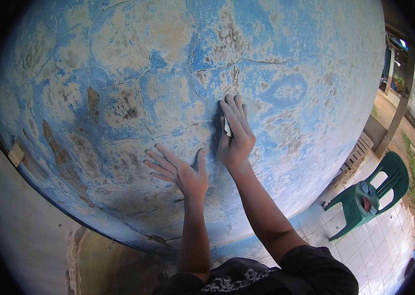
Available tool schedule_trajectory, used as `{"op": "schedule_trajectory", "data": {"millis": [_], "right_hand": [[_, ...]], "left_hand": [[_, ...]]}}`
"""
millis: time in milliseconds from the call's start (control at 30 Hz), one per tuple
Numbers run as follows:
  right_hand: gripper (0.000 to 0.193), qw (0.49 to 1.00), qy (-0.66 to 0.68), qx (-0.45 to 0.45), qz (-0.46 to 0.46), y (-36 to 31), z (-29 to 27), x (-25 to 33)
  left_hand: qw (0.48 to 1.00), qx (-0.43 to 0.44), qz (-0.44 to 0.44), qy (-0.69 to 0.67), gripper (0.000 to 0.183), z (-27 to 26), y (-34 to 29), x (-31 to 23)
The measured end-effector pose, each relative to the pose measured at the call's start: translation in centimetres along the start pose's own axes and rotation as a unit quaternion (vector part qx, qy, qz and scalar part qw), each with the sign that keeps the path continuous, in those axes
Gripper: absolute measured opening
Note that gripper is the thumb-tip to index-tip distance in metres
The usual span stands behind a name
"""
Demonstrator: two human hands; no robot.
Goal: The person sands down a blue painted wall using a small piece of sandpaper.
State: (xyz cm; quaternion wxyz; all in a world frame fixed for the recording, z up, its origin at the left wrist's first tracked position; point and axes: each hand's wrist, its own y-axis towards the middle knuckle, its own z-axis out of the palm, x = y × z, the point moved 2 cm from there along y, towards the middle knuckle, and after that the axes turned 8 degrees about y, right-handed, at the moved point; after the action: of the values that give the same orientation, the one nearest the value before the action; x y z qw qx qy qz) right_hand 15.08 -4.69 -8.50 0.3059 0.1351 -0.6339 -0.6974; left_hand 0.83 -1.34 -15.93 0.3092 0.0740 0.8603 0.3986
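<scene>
A wall [168,93] with worn, cracked blue paint and pale bare patches stands in front of me. My right hand [237,135] is pressed to it with the fingers together, holding a folded piece of sandpaper [227,127] against the surface. Its pale edge shows beside the thumb, and most of it is hidden under the palm and fingers. Lower and to the left, my left hand [182,173] is open, fingers spread, at the wall and holding nothing. Whitish dust coats both hands.
On the right, a green plastic chair [387,182] with a crumpled grey cloth [366,197] on its seat stands on a white tiled floor [352,248]. A wooden slatted piece [358,156] leans by the wall's right end. A small light switch box [16,155] sits at the left edge.
</scene>
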Motion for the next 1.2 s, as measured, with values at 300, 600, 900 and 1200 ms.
{"op": "schedule_trajectory", "data": {"millis": [300, 600, 900, 1200], "right_hand": [[0.045, 0.993, -0.058, 0.084, 0.053, -9.7, -2.5, -2.3], [0.060, 0.995, -0.002, 0.103, 0.003, 1.6, 0.3, 2.0], [0.050, 0.995, -0.088, 0.031, 0.030, -2.5, 0.9, 1.0], [0.051, 0.990, -0.105, 0.095, -0.008, -3.4, -0.5, 0.6]], "left_hand": [[1.000, -0.013, 0.002, 0.017, 0.123, 0.3, 0.0, 0.0], [1.000, 0.006, 0.002, 0.011, 0.123, -0.2, -0.1, 0.0], [0.999, 0.020, 0.020, 0.041, 0.121, -0.4, -0.4, 0.8], [0.999, 0.017, 0.034, 0.023, 0.119, -0.3, -0.8, 1.4]]}}
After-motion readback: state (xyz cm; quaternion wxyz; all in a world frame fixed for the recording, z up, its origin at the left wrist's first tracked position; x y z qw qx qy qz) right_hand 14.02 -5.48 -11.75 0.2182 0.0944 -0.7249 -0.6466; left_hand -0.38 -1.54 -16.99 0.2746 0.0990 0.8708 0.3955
